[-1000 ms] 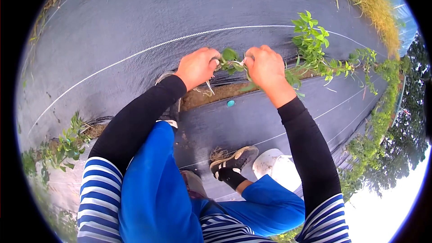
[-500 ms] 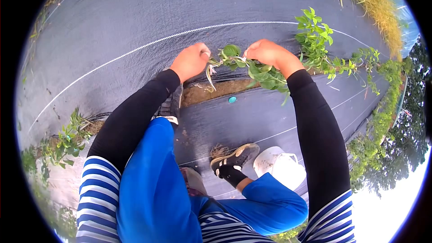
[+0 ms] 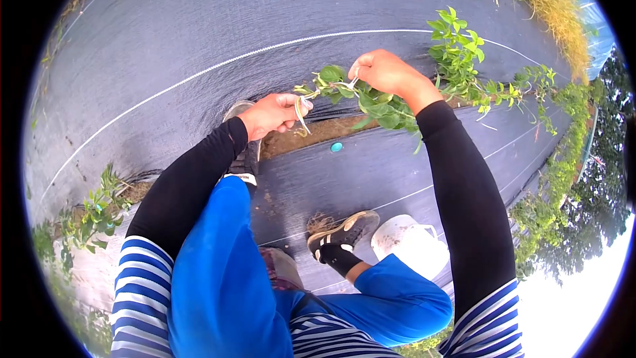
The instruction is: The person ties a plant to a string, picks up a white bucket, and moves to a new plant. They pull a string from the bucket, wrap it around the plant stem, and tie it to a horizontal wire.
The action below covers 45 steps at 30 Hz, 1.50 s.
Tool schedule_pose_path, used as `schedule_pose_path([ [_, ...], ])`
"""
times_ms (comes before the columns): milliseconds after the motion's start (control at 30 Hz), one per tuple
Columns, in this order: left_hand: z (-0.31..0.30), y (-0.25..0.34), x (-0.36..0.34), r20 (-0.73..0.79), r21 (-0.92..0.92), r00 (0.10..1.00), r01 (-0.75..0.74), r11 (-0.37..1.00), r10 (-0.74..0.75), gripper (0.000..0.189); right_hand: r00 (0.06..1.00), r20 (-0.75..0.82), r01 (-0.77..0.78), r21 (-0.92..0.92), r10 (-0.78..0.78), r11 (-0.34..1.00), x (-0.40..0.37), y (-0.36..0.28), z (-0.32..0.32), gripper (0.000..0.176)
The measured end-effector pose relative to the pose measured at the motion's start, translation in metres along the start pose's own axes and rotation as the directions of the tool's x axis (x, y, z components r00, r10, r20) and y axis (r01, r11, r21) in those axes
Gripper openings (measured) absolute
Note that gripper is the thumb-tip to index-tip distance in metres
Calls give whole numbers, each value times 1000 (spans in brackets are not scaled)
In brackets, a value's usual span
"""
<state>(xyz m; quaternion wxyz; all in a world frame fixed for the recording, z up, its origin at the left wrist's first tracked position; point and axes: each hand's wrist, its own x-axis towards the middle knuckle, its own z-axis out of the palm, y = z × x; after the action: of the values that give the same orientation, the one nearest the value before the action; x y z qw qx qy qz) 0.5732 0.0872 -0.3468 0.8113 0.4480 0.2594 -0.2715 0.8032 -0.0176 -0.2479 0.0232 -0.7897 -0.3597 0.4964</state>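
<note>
My left hand (image 3: 270, 116) is closed in a pinch on the tip of a leafy shoot (image 3: 331, 78), with pale, limp strands hanging from the fingers over the soil strip. Higher and to the right, my right hand (image 3: 384, 76) is closed, its thumb and forefinger pinching a thin whitish strand (image 3: 351, 84) on the same shoot. I cannot make out whether the whitish bits are flowers or ties. Broad green leaves (image 3: 387, 111) hang just beneath my right hand. Farther right grows a bright green bushy plant (image 3: 458, 50).
Black ground fabric (image 3: 199, 33) with white lines covers the ground, split by a bare soil strip (image 3: 301, 139). On it lies a small turquoise disc (image 3: 336, 147). A white bucket (image 3: 409, 245) stands beside my shoe (image 3: 344, 235). Another plant (image 3: 99, 209) grows at left.
My left hand has moved down and slightly left, still pinching the shoot's end. My right hand has risen a little and shifted left, drawing the whitish strand up.
</note>
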Motion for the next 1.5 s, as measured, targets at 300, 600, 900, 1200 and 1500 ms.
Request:
schedule_pose_path([
  [300, -1, -21, 1, 144, -532, 987, 15, 846, 73, 30, 981, 192, -27, 232, -19, 972, 12, 19, 7, 24],
  [600, -5, -16, 2, 230, -520, 973, 96, 849, 31, 33, 960, 269, -147, 246, 78, 958, 15, 28, 7, 28],
  [900, -6, -15, 4, 241, -516, 971, 126, 847, 3, 30, 945, 322, -182, 374, 57, 909, 19, 38, 10, 26],
  [1200, -10, -16, 6, 146, -191, 989, 11, 982, 17, 15, 973, 159, -223, 436, 169, 872, 14, 23, 11, 21],
  [1500, -5, -21, 4, -16, 451, 978, -180, 874, 209, 14, 810, -587, 257, 364, 6, 895, -23, -10, 7, 22],
])
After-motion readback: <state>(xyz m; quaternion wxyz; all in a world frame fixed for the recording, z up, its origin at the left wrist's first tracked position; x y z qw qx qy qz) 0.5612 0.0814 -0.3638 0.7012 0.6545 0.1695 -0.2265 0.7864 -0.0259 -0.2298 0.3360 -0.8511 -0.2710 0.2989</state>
